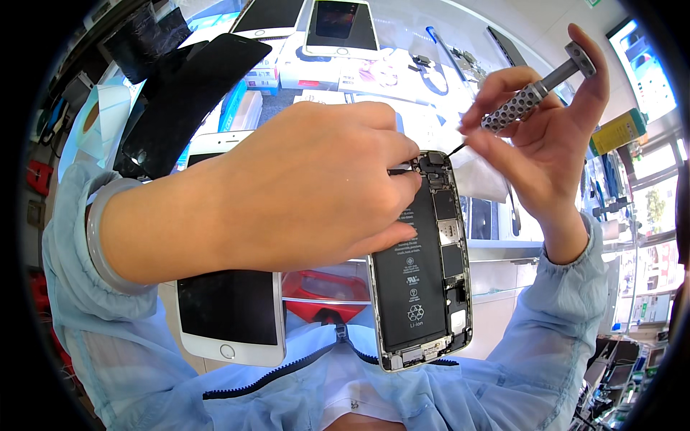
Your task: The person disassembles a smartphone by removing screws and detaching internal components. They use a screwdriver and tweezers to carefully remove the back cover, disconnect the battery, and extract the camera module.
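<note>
An opened smartphone [415, 287] lies back-cover-off in front of me, its black battery and inner parts bare. My left hand [316, 187] reaches across its upper left part with the fingers curled and closed. A thin dark bit shows between those fingertips; what it is I cannot make out. In my right hand [546, 136] is a small screwdriver [514, 108] with a silver knurled handle, held aslant between thumb and fingers, one finger by its end cap. The driver's thin dark tip points down at the phone's top right corner. Whether it touches a screw is not clear.
A white phone [228, 316] with a dark screen lies left of the opened one, partly under my left forearm. Black screen panels [190, 100] lie at the far left. Farther back are two more white phones [341, 29], small boxes [309, 72] and a blue pen-like tool [442, 50].
</note>
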Available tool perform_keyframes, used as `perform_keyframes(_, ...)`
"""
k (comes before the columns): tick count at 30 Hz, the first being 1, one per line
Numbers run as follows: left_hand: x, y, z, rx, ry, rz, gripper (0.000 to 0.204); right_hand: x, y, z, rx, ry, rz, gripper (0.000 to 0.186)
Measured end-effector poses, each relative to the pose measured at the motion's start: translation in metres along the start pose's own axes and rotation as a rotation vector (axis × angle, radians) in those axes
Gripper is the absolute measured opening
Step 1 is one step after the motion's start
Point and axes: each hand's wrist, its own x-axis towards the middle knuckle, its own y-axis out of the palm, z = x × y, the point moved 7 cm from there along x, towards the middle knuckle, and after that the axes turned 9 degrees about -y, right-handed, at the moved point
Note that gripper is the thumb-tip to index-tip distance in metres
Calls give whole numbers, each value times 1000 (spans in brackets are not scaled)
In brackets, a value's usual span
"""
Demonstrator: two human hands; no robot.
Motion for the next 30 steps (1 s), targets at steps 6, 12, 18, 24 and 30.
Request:
perform_keyframes(6, 0, 1, 1, 2, -11, 11, 40, 3, 2, 1, -13, 52, -91, 89)
perform_keyframes(12, 1, 0, 0, 16, -9, 15, 40, 1, -3, -4, 31, 17, -5, 92)
perform_keyframes(18, 2, 1, 1, 6, -6, 13, 40, -1, -1, -5, 7, 34, 4, 91)
perform_keyframes(24, 1, 0, 1, -7, 1, 0, 40, 2, -10, 4, 5, -24, -70, 91)
perform_keyframes(30, 0, 0, 1, -5, -5, 7, 40, 1, 10, 7, -25, -41, -40, 94)
